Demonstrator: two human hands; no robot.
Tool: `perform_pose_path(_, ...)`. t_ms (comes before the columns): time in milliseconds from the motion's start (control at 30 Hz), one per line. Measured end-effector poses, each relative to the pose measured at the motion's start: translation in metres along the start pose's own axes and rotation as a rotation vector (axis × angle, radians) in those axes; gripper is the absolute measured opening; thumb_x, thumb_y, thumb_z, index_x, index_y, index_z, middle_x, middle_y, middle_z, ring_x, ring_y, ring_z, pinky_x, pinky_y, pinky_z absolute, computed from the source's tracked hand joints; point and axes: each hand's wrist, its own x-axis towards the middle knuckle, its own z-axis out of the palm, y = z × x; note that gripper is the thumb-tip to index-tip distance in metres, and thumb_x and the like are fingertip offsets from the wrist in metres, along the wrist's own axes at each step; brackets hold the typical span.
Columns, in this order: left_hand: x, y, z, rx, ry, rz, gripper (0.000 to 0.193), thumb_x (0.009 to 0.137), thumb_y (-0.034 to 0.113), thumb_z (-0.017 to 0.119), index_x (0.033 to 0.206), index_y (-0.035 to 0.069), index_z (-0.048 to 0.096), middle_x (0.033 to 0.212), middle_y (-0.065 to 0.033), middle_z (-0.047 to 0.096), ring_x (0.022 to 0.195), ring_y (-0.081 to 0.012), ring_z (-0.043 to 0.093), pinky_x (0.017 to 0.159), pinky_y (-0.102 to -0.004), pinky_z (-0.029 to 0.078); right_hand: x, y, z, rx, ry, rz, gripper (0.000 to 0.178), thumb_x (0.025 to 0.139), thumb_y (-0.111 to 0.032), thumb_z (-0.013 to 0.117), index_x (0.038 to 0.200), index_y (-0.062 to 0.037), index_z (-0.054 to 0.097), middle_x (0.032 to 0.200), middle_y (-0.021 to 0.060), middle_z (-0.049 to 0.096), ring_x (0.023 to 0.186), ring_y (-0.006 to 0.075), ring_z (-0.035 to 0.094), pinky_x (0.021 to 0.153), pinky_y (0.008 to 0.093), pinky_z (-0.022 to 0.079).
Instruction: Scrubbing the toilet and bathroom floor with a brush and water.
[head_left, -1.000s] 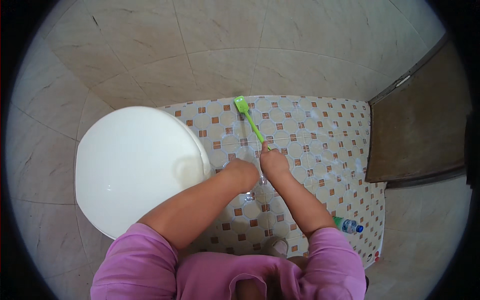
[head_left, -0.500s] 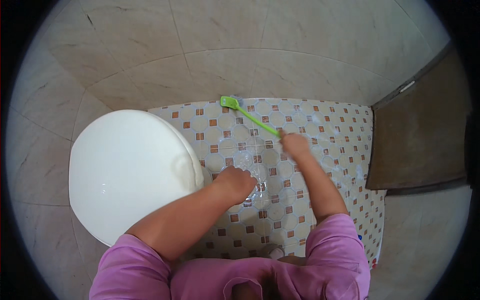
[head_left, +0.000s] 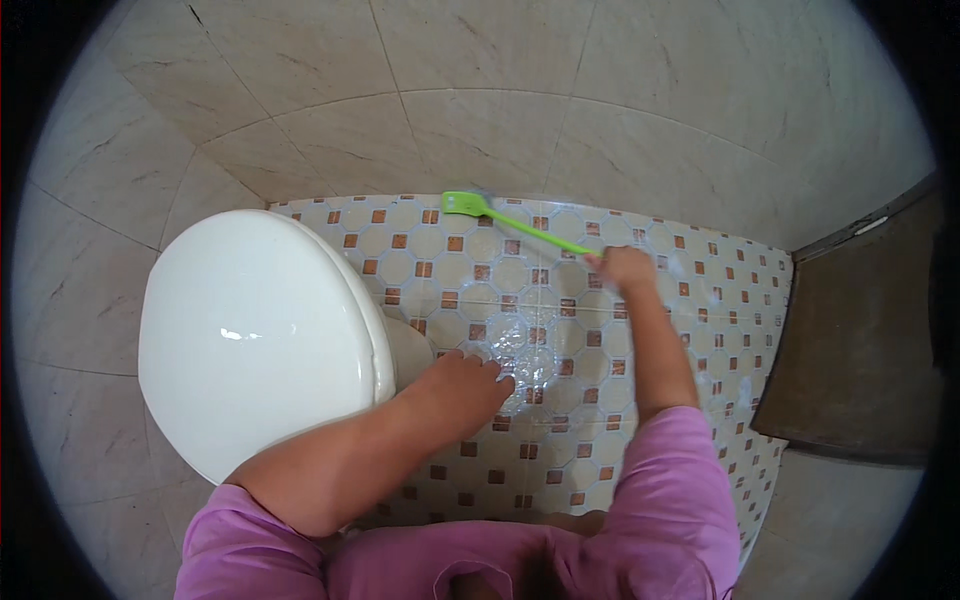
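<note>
My right hand is closed around the end of a bright green, long-handled scrub brush. The brush slants up and left from the hand. Its flat head lies on the tiled floor at the foot of the far wall, and its bristles are mostly hidden beneath. My left hand hangs over the floor beside the toilet, its fingers curled in and nothing seen in them. Wet, foamy suds glisten on the tiles just beyond it.
A white toilet with its lid down fills the left side, under my left forearm. Beige marbled tiles cover the far wall. At the right edge stands a dark brown door panel. Fainter suds streak the floor near it.
My right hand has shifted right, and the brush handle lies flatter, its head still against the wall's foot. My left hand's fingers look slightly looser. The view has tilted a little.
</note>
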Motion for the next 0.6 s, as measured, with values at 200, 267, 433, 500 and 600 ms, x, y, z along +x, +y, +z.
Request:
perform_pose_path(200,-0.002,0.001,-0.007,0.003,0.027,0.007,0.036,0.069,0.011,0.049,0.105,0.009,0.047,0.090,-0.0088,0.052,0.083,-0.0218,0.053,0.072,-0.0330,0.041,-0.054,0.143,-0.029,-0.166,0.006,0.329,0.053,0.074,-0.056,0.037,0.082,-0.0089,0.060,0.083,0.0106,0.059,0.080,0.0245,0.056,0.067,0.0378,0.044)
perform_pose_path(267,0.002,0.005,-0.007,-0.002,0.042,0.030,0.036,0.069,0.011,0.049,0.105,0.009,0.047,0.090,-0.0087,0.052,0.083,-0.0217,0.053,0.072,-0.0330,0.041,-0.061,0.140,-0.033,-0.240,0.115,0.273,0.053,0.074,-0.056,0.037,0.080,-0.0090,0.060,0.080,0.0103,0.059,0.079,0.0249,0.056,0.066,0.0376,0.044)
perform_pose_path(433,0.006,-0.002,0.000,0.020,0.091,0.050,0.037,0.069,0.013,0.052,0.105,0.009,0.047,0.090,-0.0085,0.052,0.083,-0.0224,0.053,0.072,-0.0334,0.041,0.003,0.007,-0.001,0.005,-0.006,0.051,0.057,0.073,-0.058,0.036,0.084,-0.0078,0.060,0.084,0.0116,0.059,0.081,0.0273,0.056,0.069,0.0386,0.044)
perform_pose_path(500,0.004,-0.003,0.004,0.027,0.064,0.048,0.039,0.068,0.014,0.053,0.106,0.009,0.047,0.090,-0.0084,0.052,0.084,-0.0224,0.053,0.072,-0.0335,0.041,-0.003,0.007,-0.005,0.002,-0.016,0.067,0.057,0.073,-0.058,0.036,0.085,-0.0079,0.060,0.085,0.0116,0.059,0.082,0.0273,0.056,0.070,0.0383,0.044)
perform_pose_path(600,-0.003,-0.003,0.001,0.029,0.038,0.029,0.040,0.067,0.015,0.055,0.106,0.009,0.046,0.091,-0.0083,0.052,0.084,-0.0223,0.053,0.072,-0.0335,0.041,-0.022,0.072,-0.006,-0.053,0.050,0.181,0.056,0.074,-0.057,0.037,0.087,-0.0071,0.060,0.082,0.0105,0.060,0.081,0.0269,0.056,0.070,0.0373,0.044)
